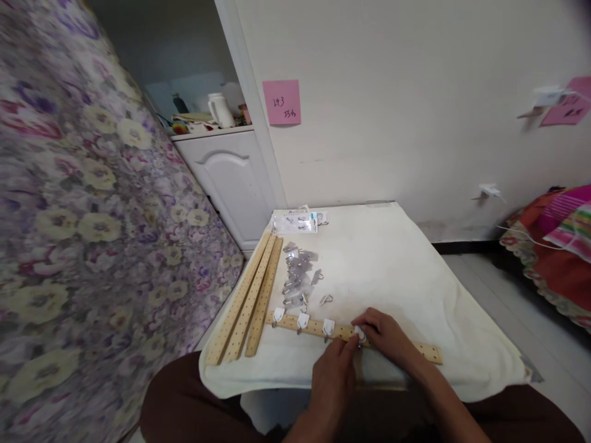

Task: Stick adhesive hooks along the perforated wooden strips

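Observation:
A wooden strip with drilled holes point(341, 330) lies crosswise near the front of the cloth-covered table. White hooks with metal loops point(328, 327) sit in a row along its left part. Both hands meet at another white hook point(359, 333) on the strip, partly hidden by fingers. My left hand point(333, 368) is closed, its fingertips pinching that hook from the near side. My right hand point(382, 334) is closed too, with thumb and fingers on the same hook from the right. Behind the strip, a loose hook point(325, 299) lies on the cloth.
Several more perforated wooden strips point(252, 298) lie lengthwise at the table's left. A cluster of small clear-bagged hooks point(299, 271) rests beside them. A clear package point(294, 222) lies at the back edge. A floral curtain point(115, 246) hangs close on the left; the wall stands behind.

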Tool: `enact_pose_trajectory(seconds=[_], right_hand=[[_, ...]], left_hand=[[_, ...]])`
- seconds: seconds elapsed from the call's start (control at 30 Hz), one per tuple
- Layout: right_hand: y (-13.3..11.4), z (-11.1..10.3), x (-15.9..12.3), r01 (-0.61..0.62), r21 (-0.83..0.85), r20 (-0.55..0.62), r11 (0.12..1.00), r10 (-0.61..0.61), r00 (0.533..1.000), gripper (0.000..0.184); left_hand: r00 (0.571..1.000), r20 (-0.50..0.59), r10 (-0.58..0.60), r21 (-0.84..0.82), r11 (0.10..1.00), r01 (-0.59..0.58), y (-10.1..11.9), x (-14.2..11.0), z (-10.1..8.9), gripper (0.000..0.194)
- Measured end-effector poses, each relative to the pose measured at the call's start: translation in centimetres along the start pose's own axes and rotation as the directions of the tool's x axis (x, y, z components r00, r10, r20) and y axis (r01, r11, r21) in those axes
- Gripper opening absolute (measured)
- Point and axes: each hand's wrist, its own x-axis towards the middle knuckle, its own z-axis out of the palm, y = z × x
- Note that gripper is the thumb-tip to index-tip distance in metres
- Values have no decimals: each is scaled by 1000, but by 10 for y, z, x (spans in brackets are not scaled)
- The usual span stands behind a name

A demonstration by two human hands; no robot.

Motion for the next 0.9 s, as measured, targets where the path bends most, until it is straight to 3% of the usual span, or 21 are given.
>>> enact_pose_trajectory(seconds=[0.43, 0.9], right_hand=[[-1, -5, -3, 50, 6, 46, 999, -50, 998, 25], [-2, -9, -1, -25, 93, 127, 995, 13, 992, 21]], left_hand=[[999, 40, -6, 50, 999, 4, 0, 3, 0, 53], [996, -46, 77, 68, 995, -74, -9, 2, 8, 51]])
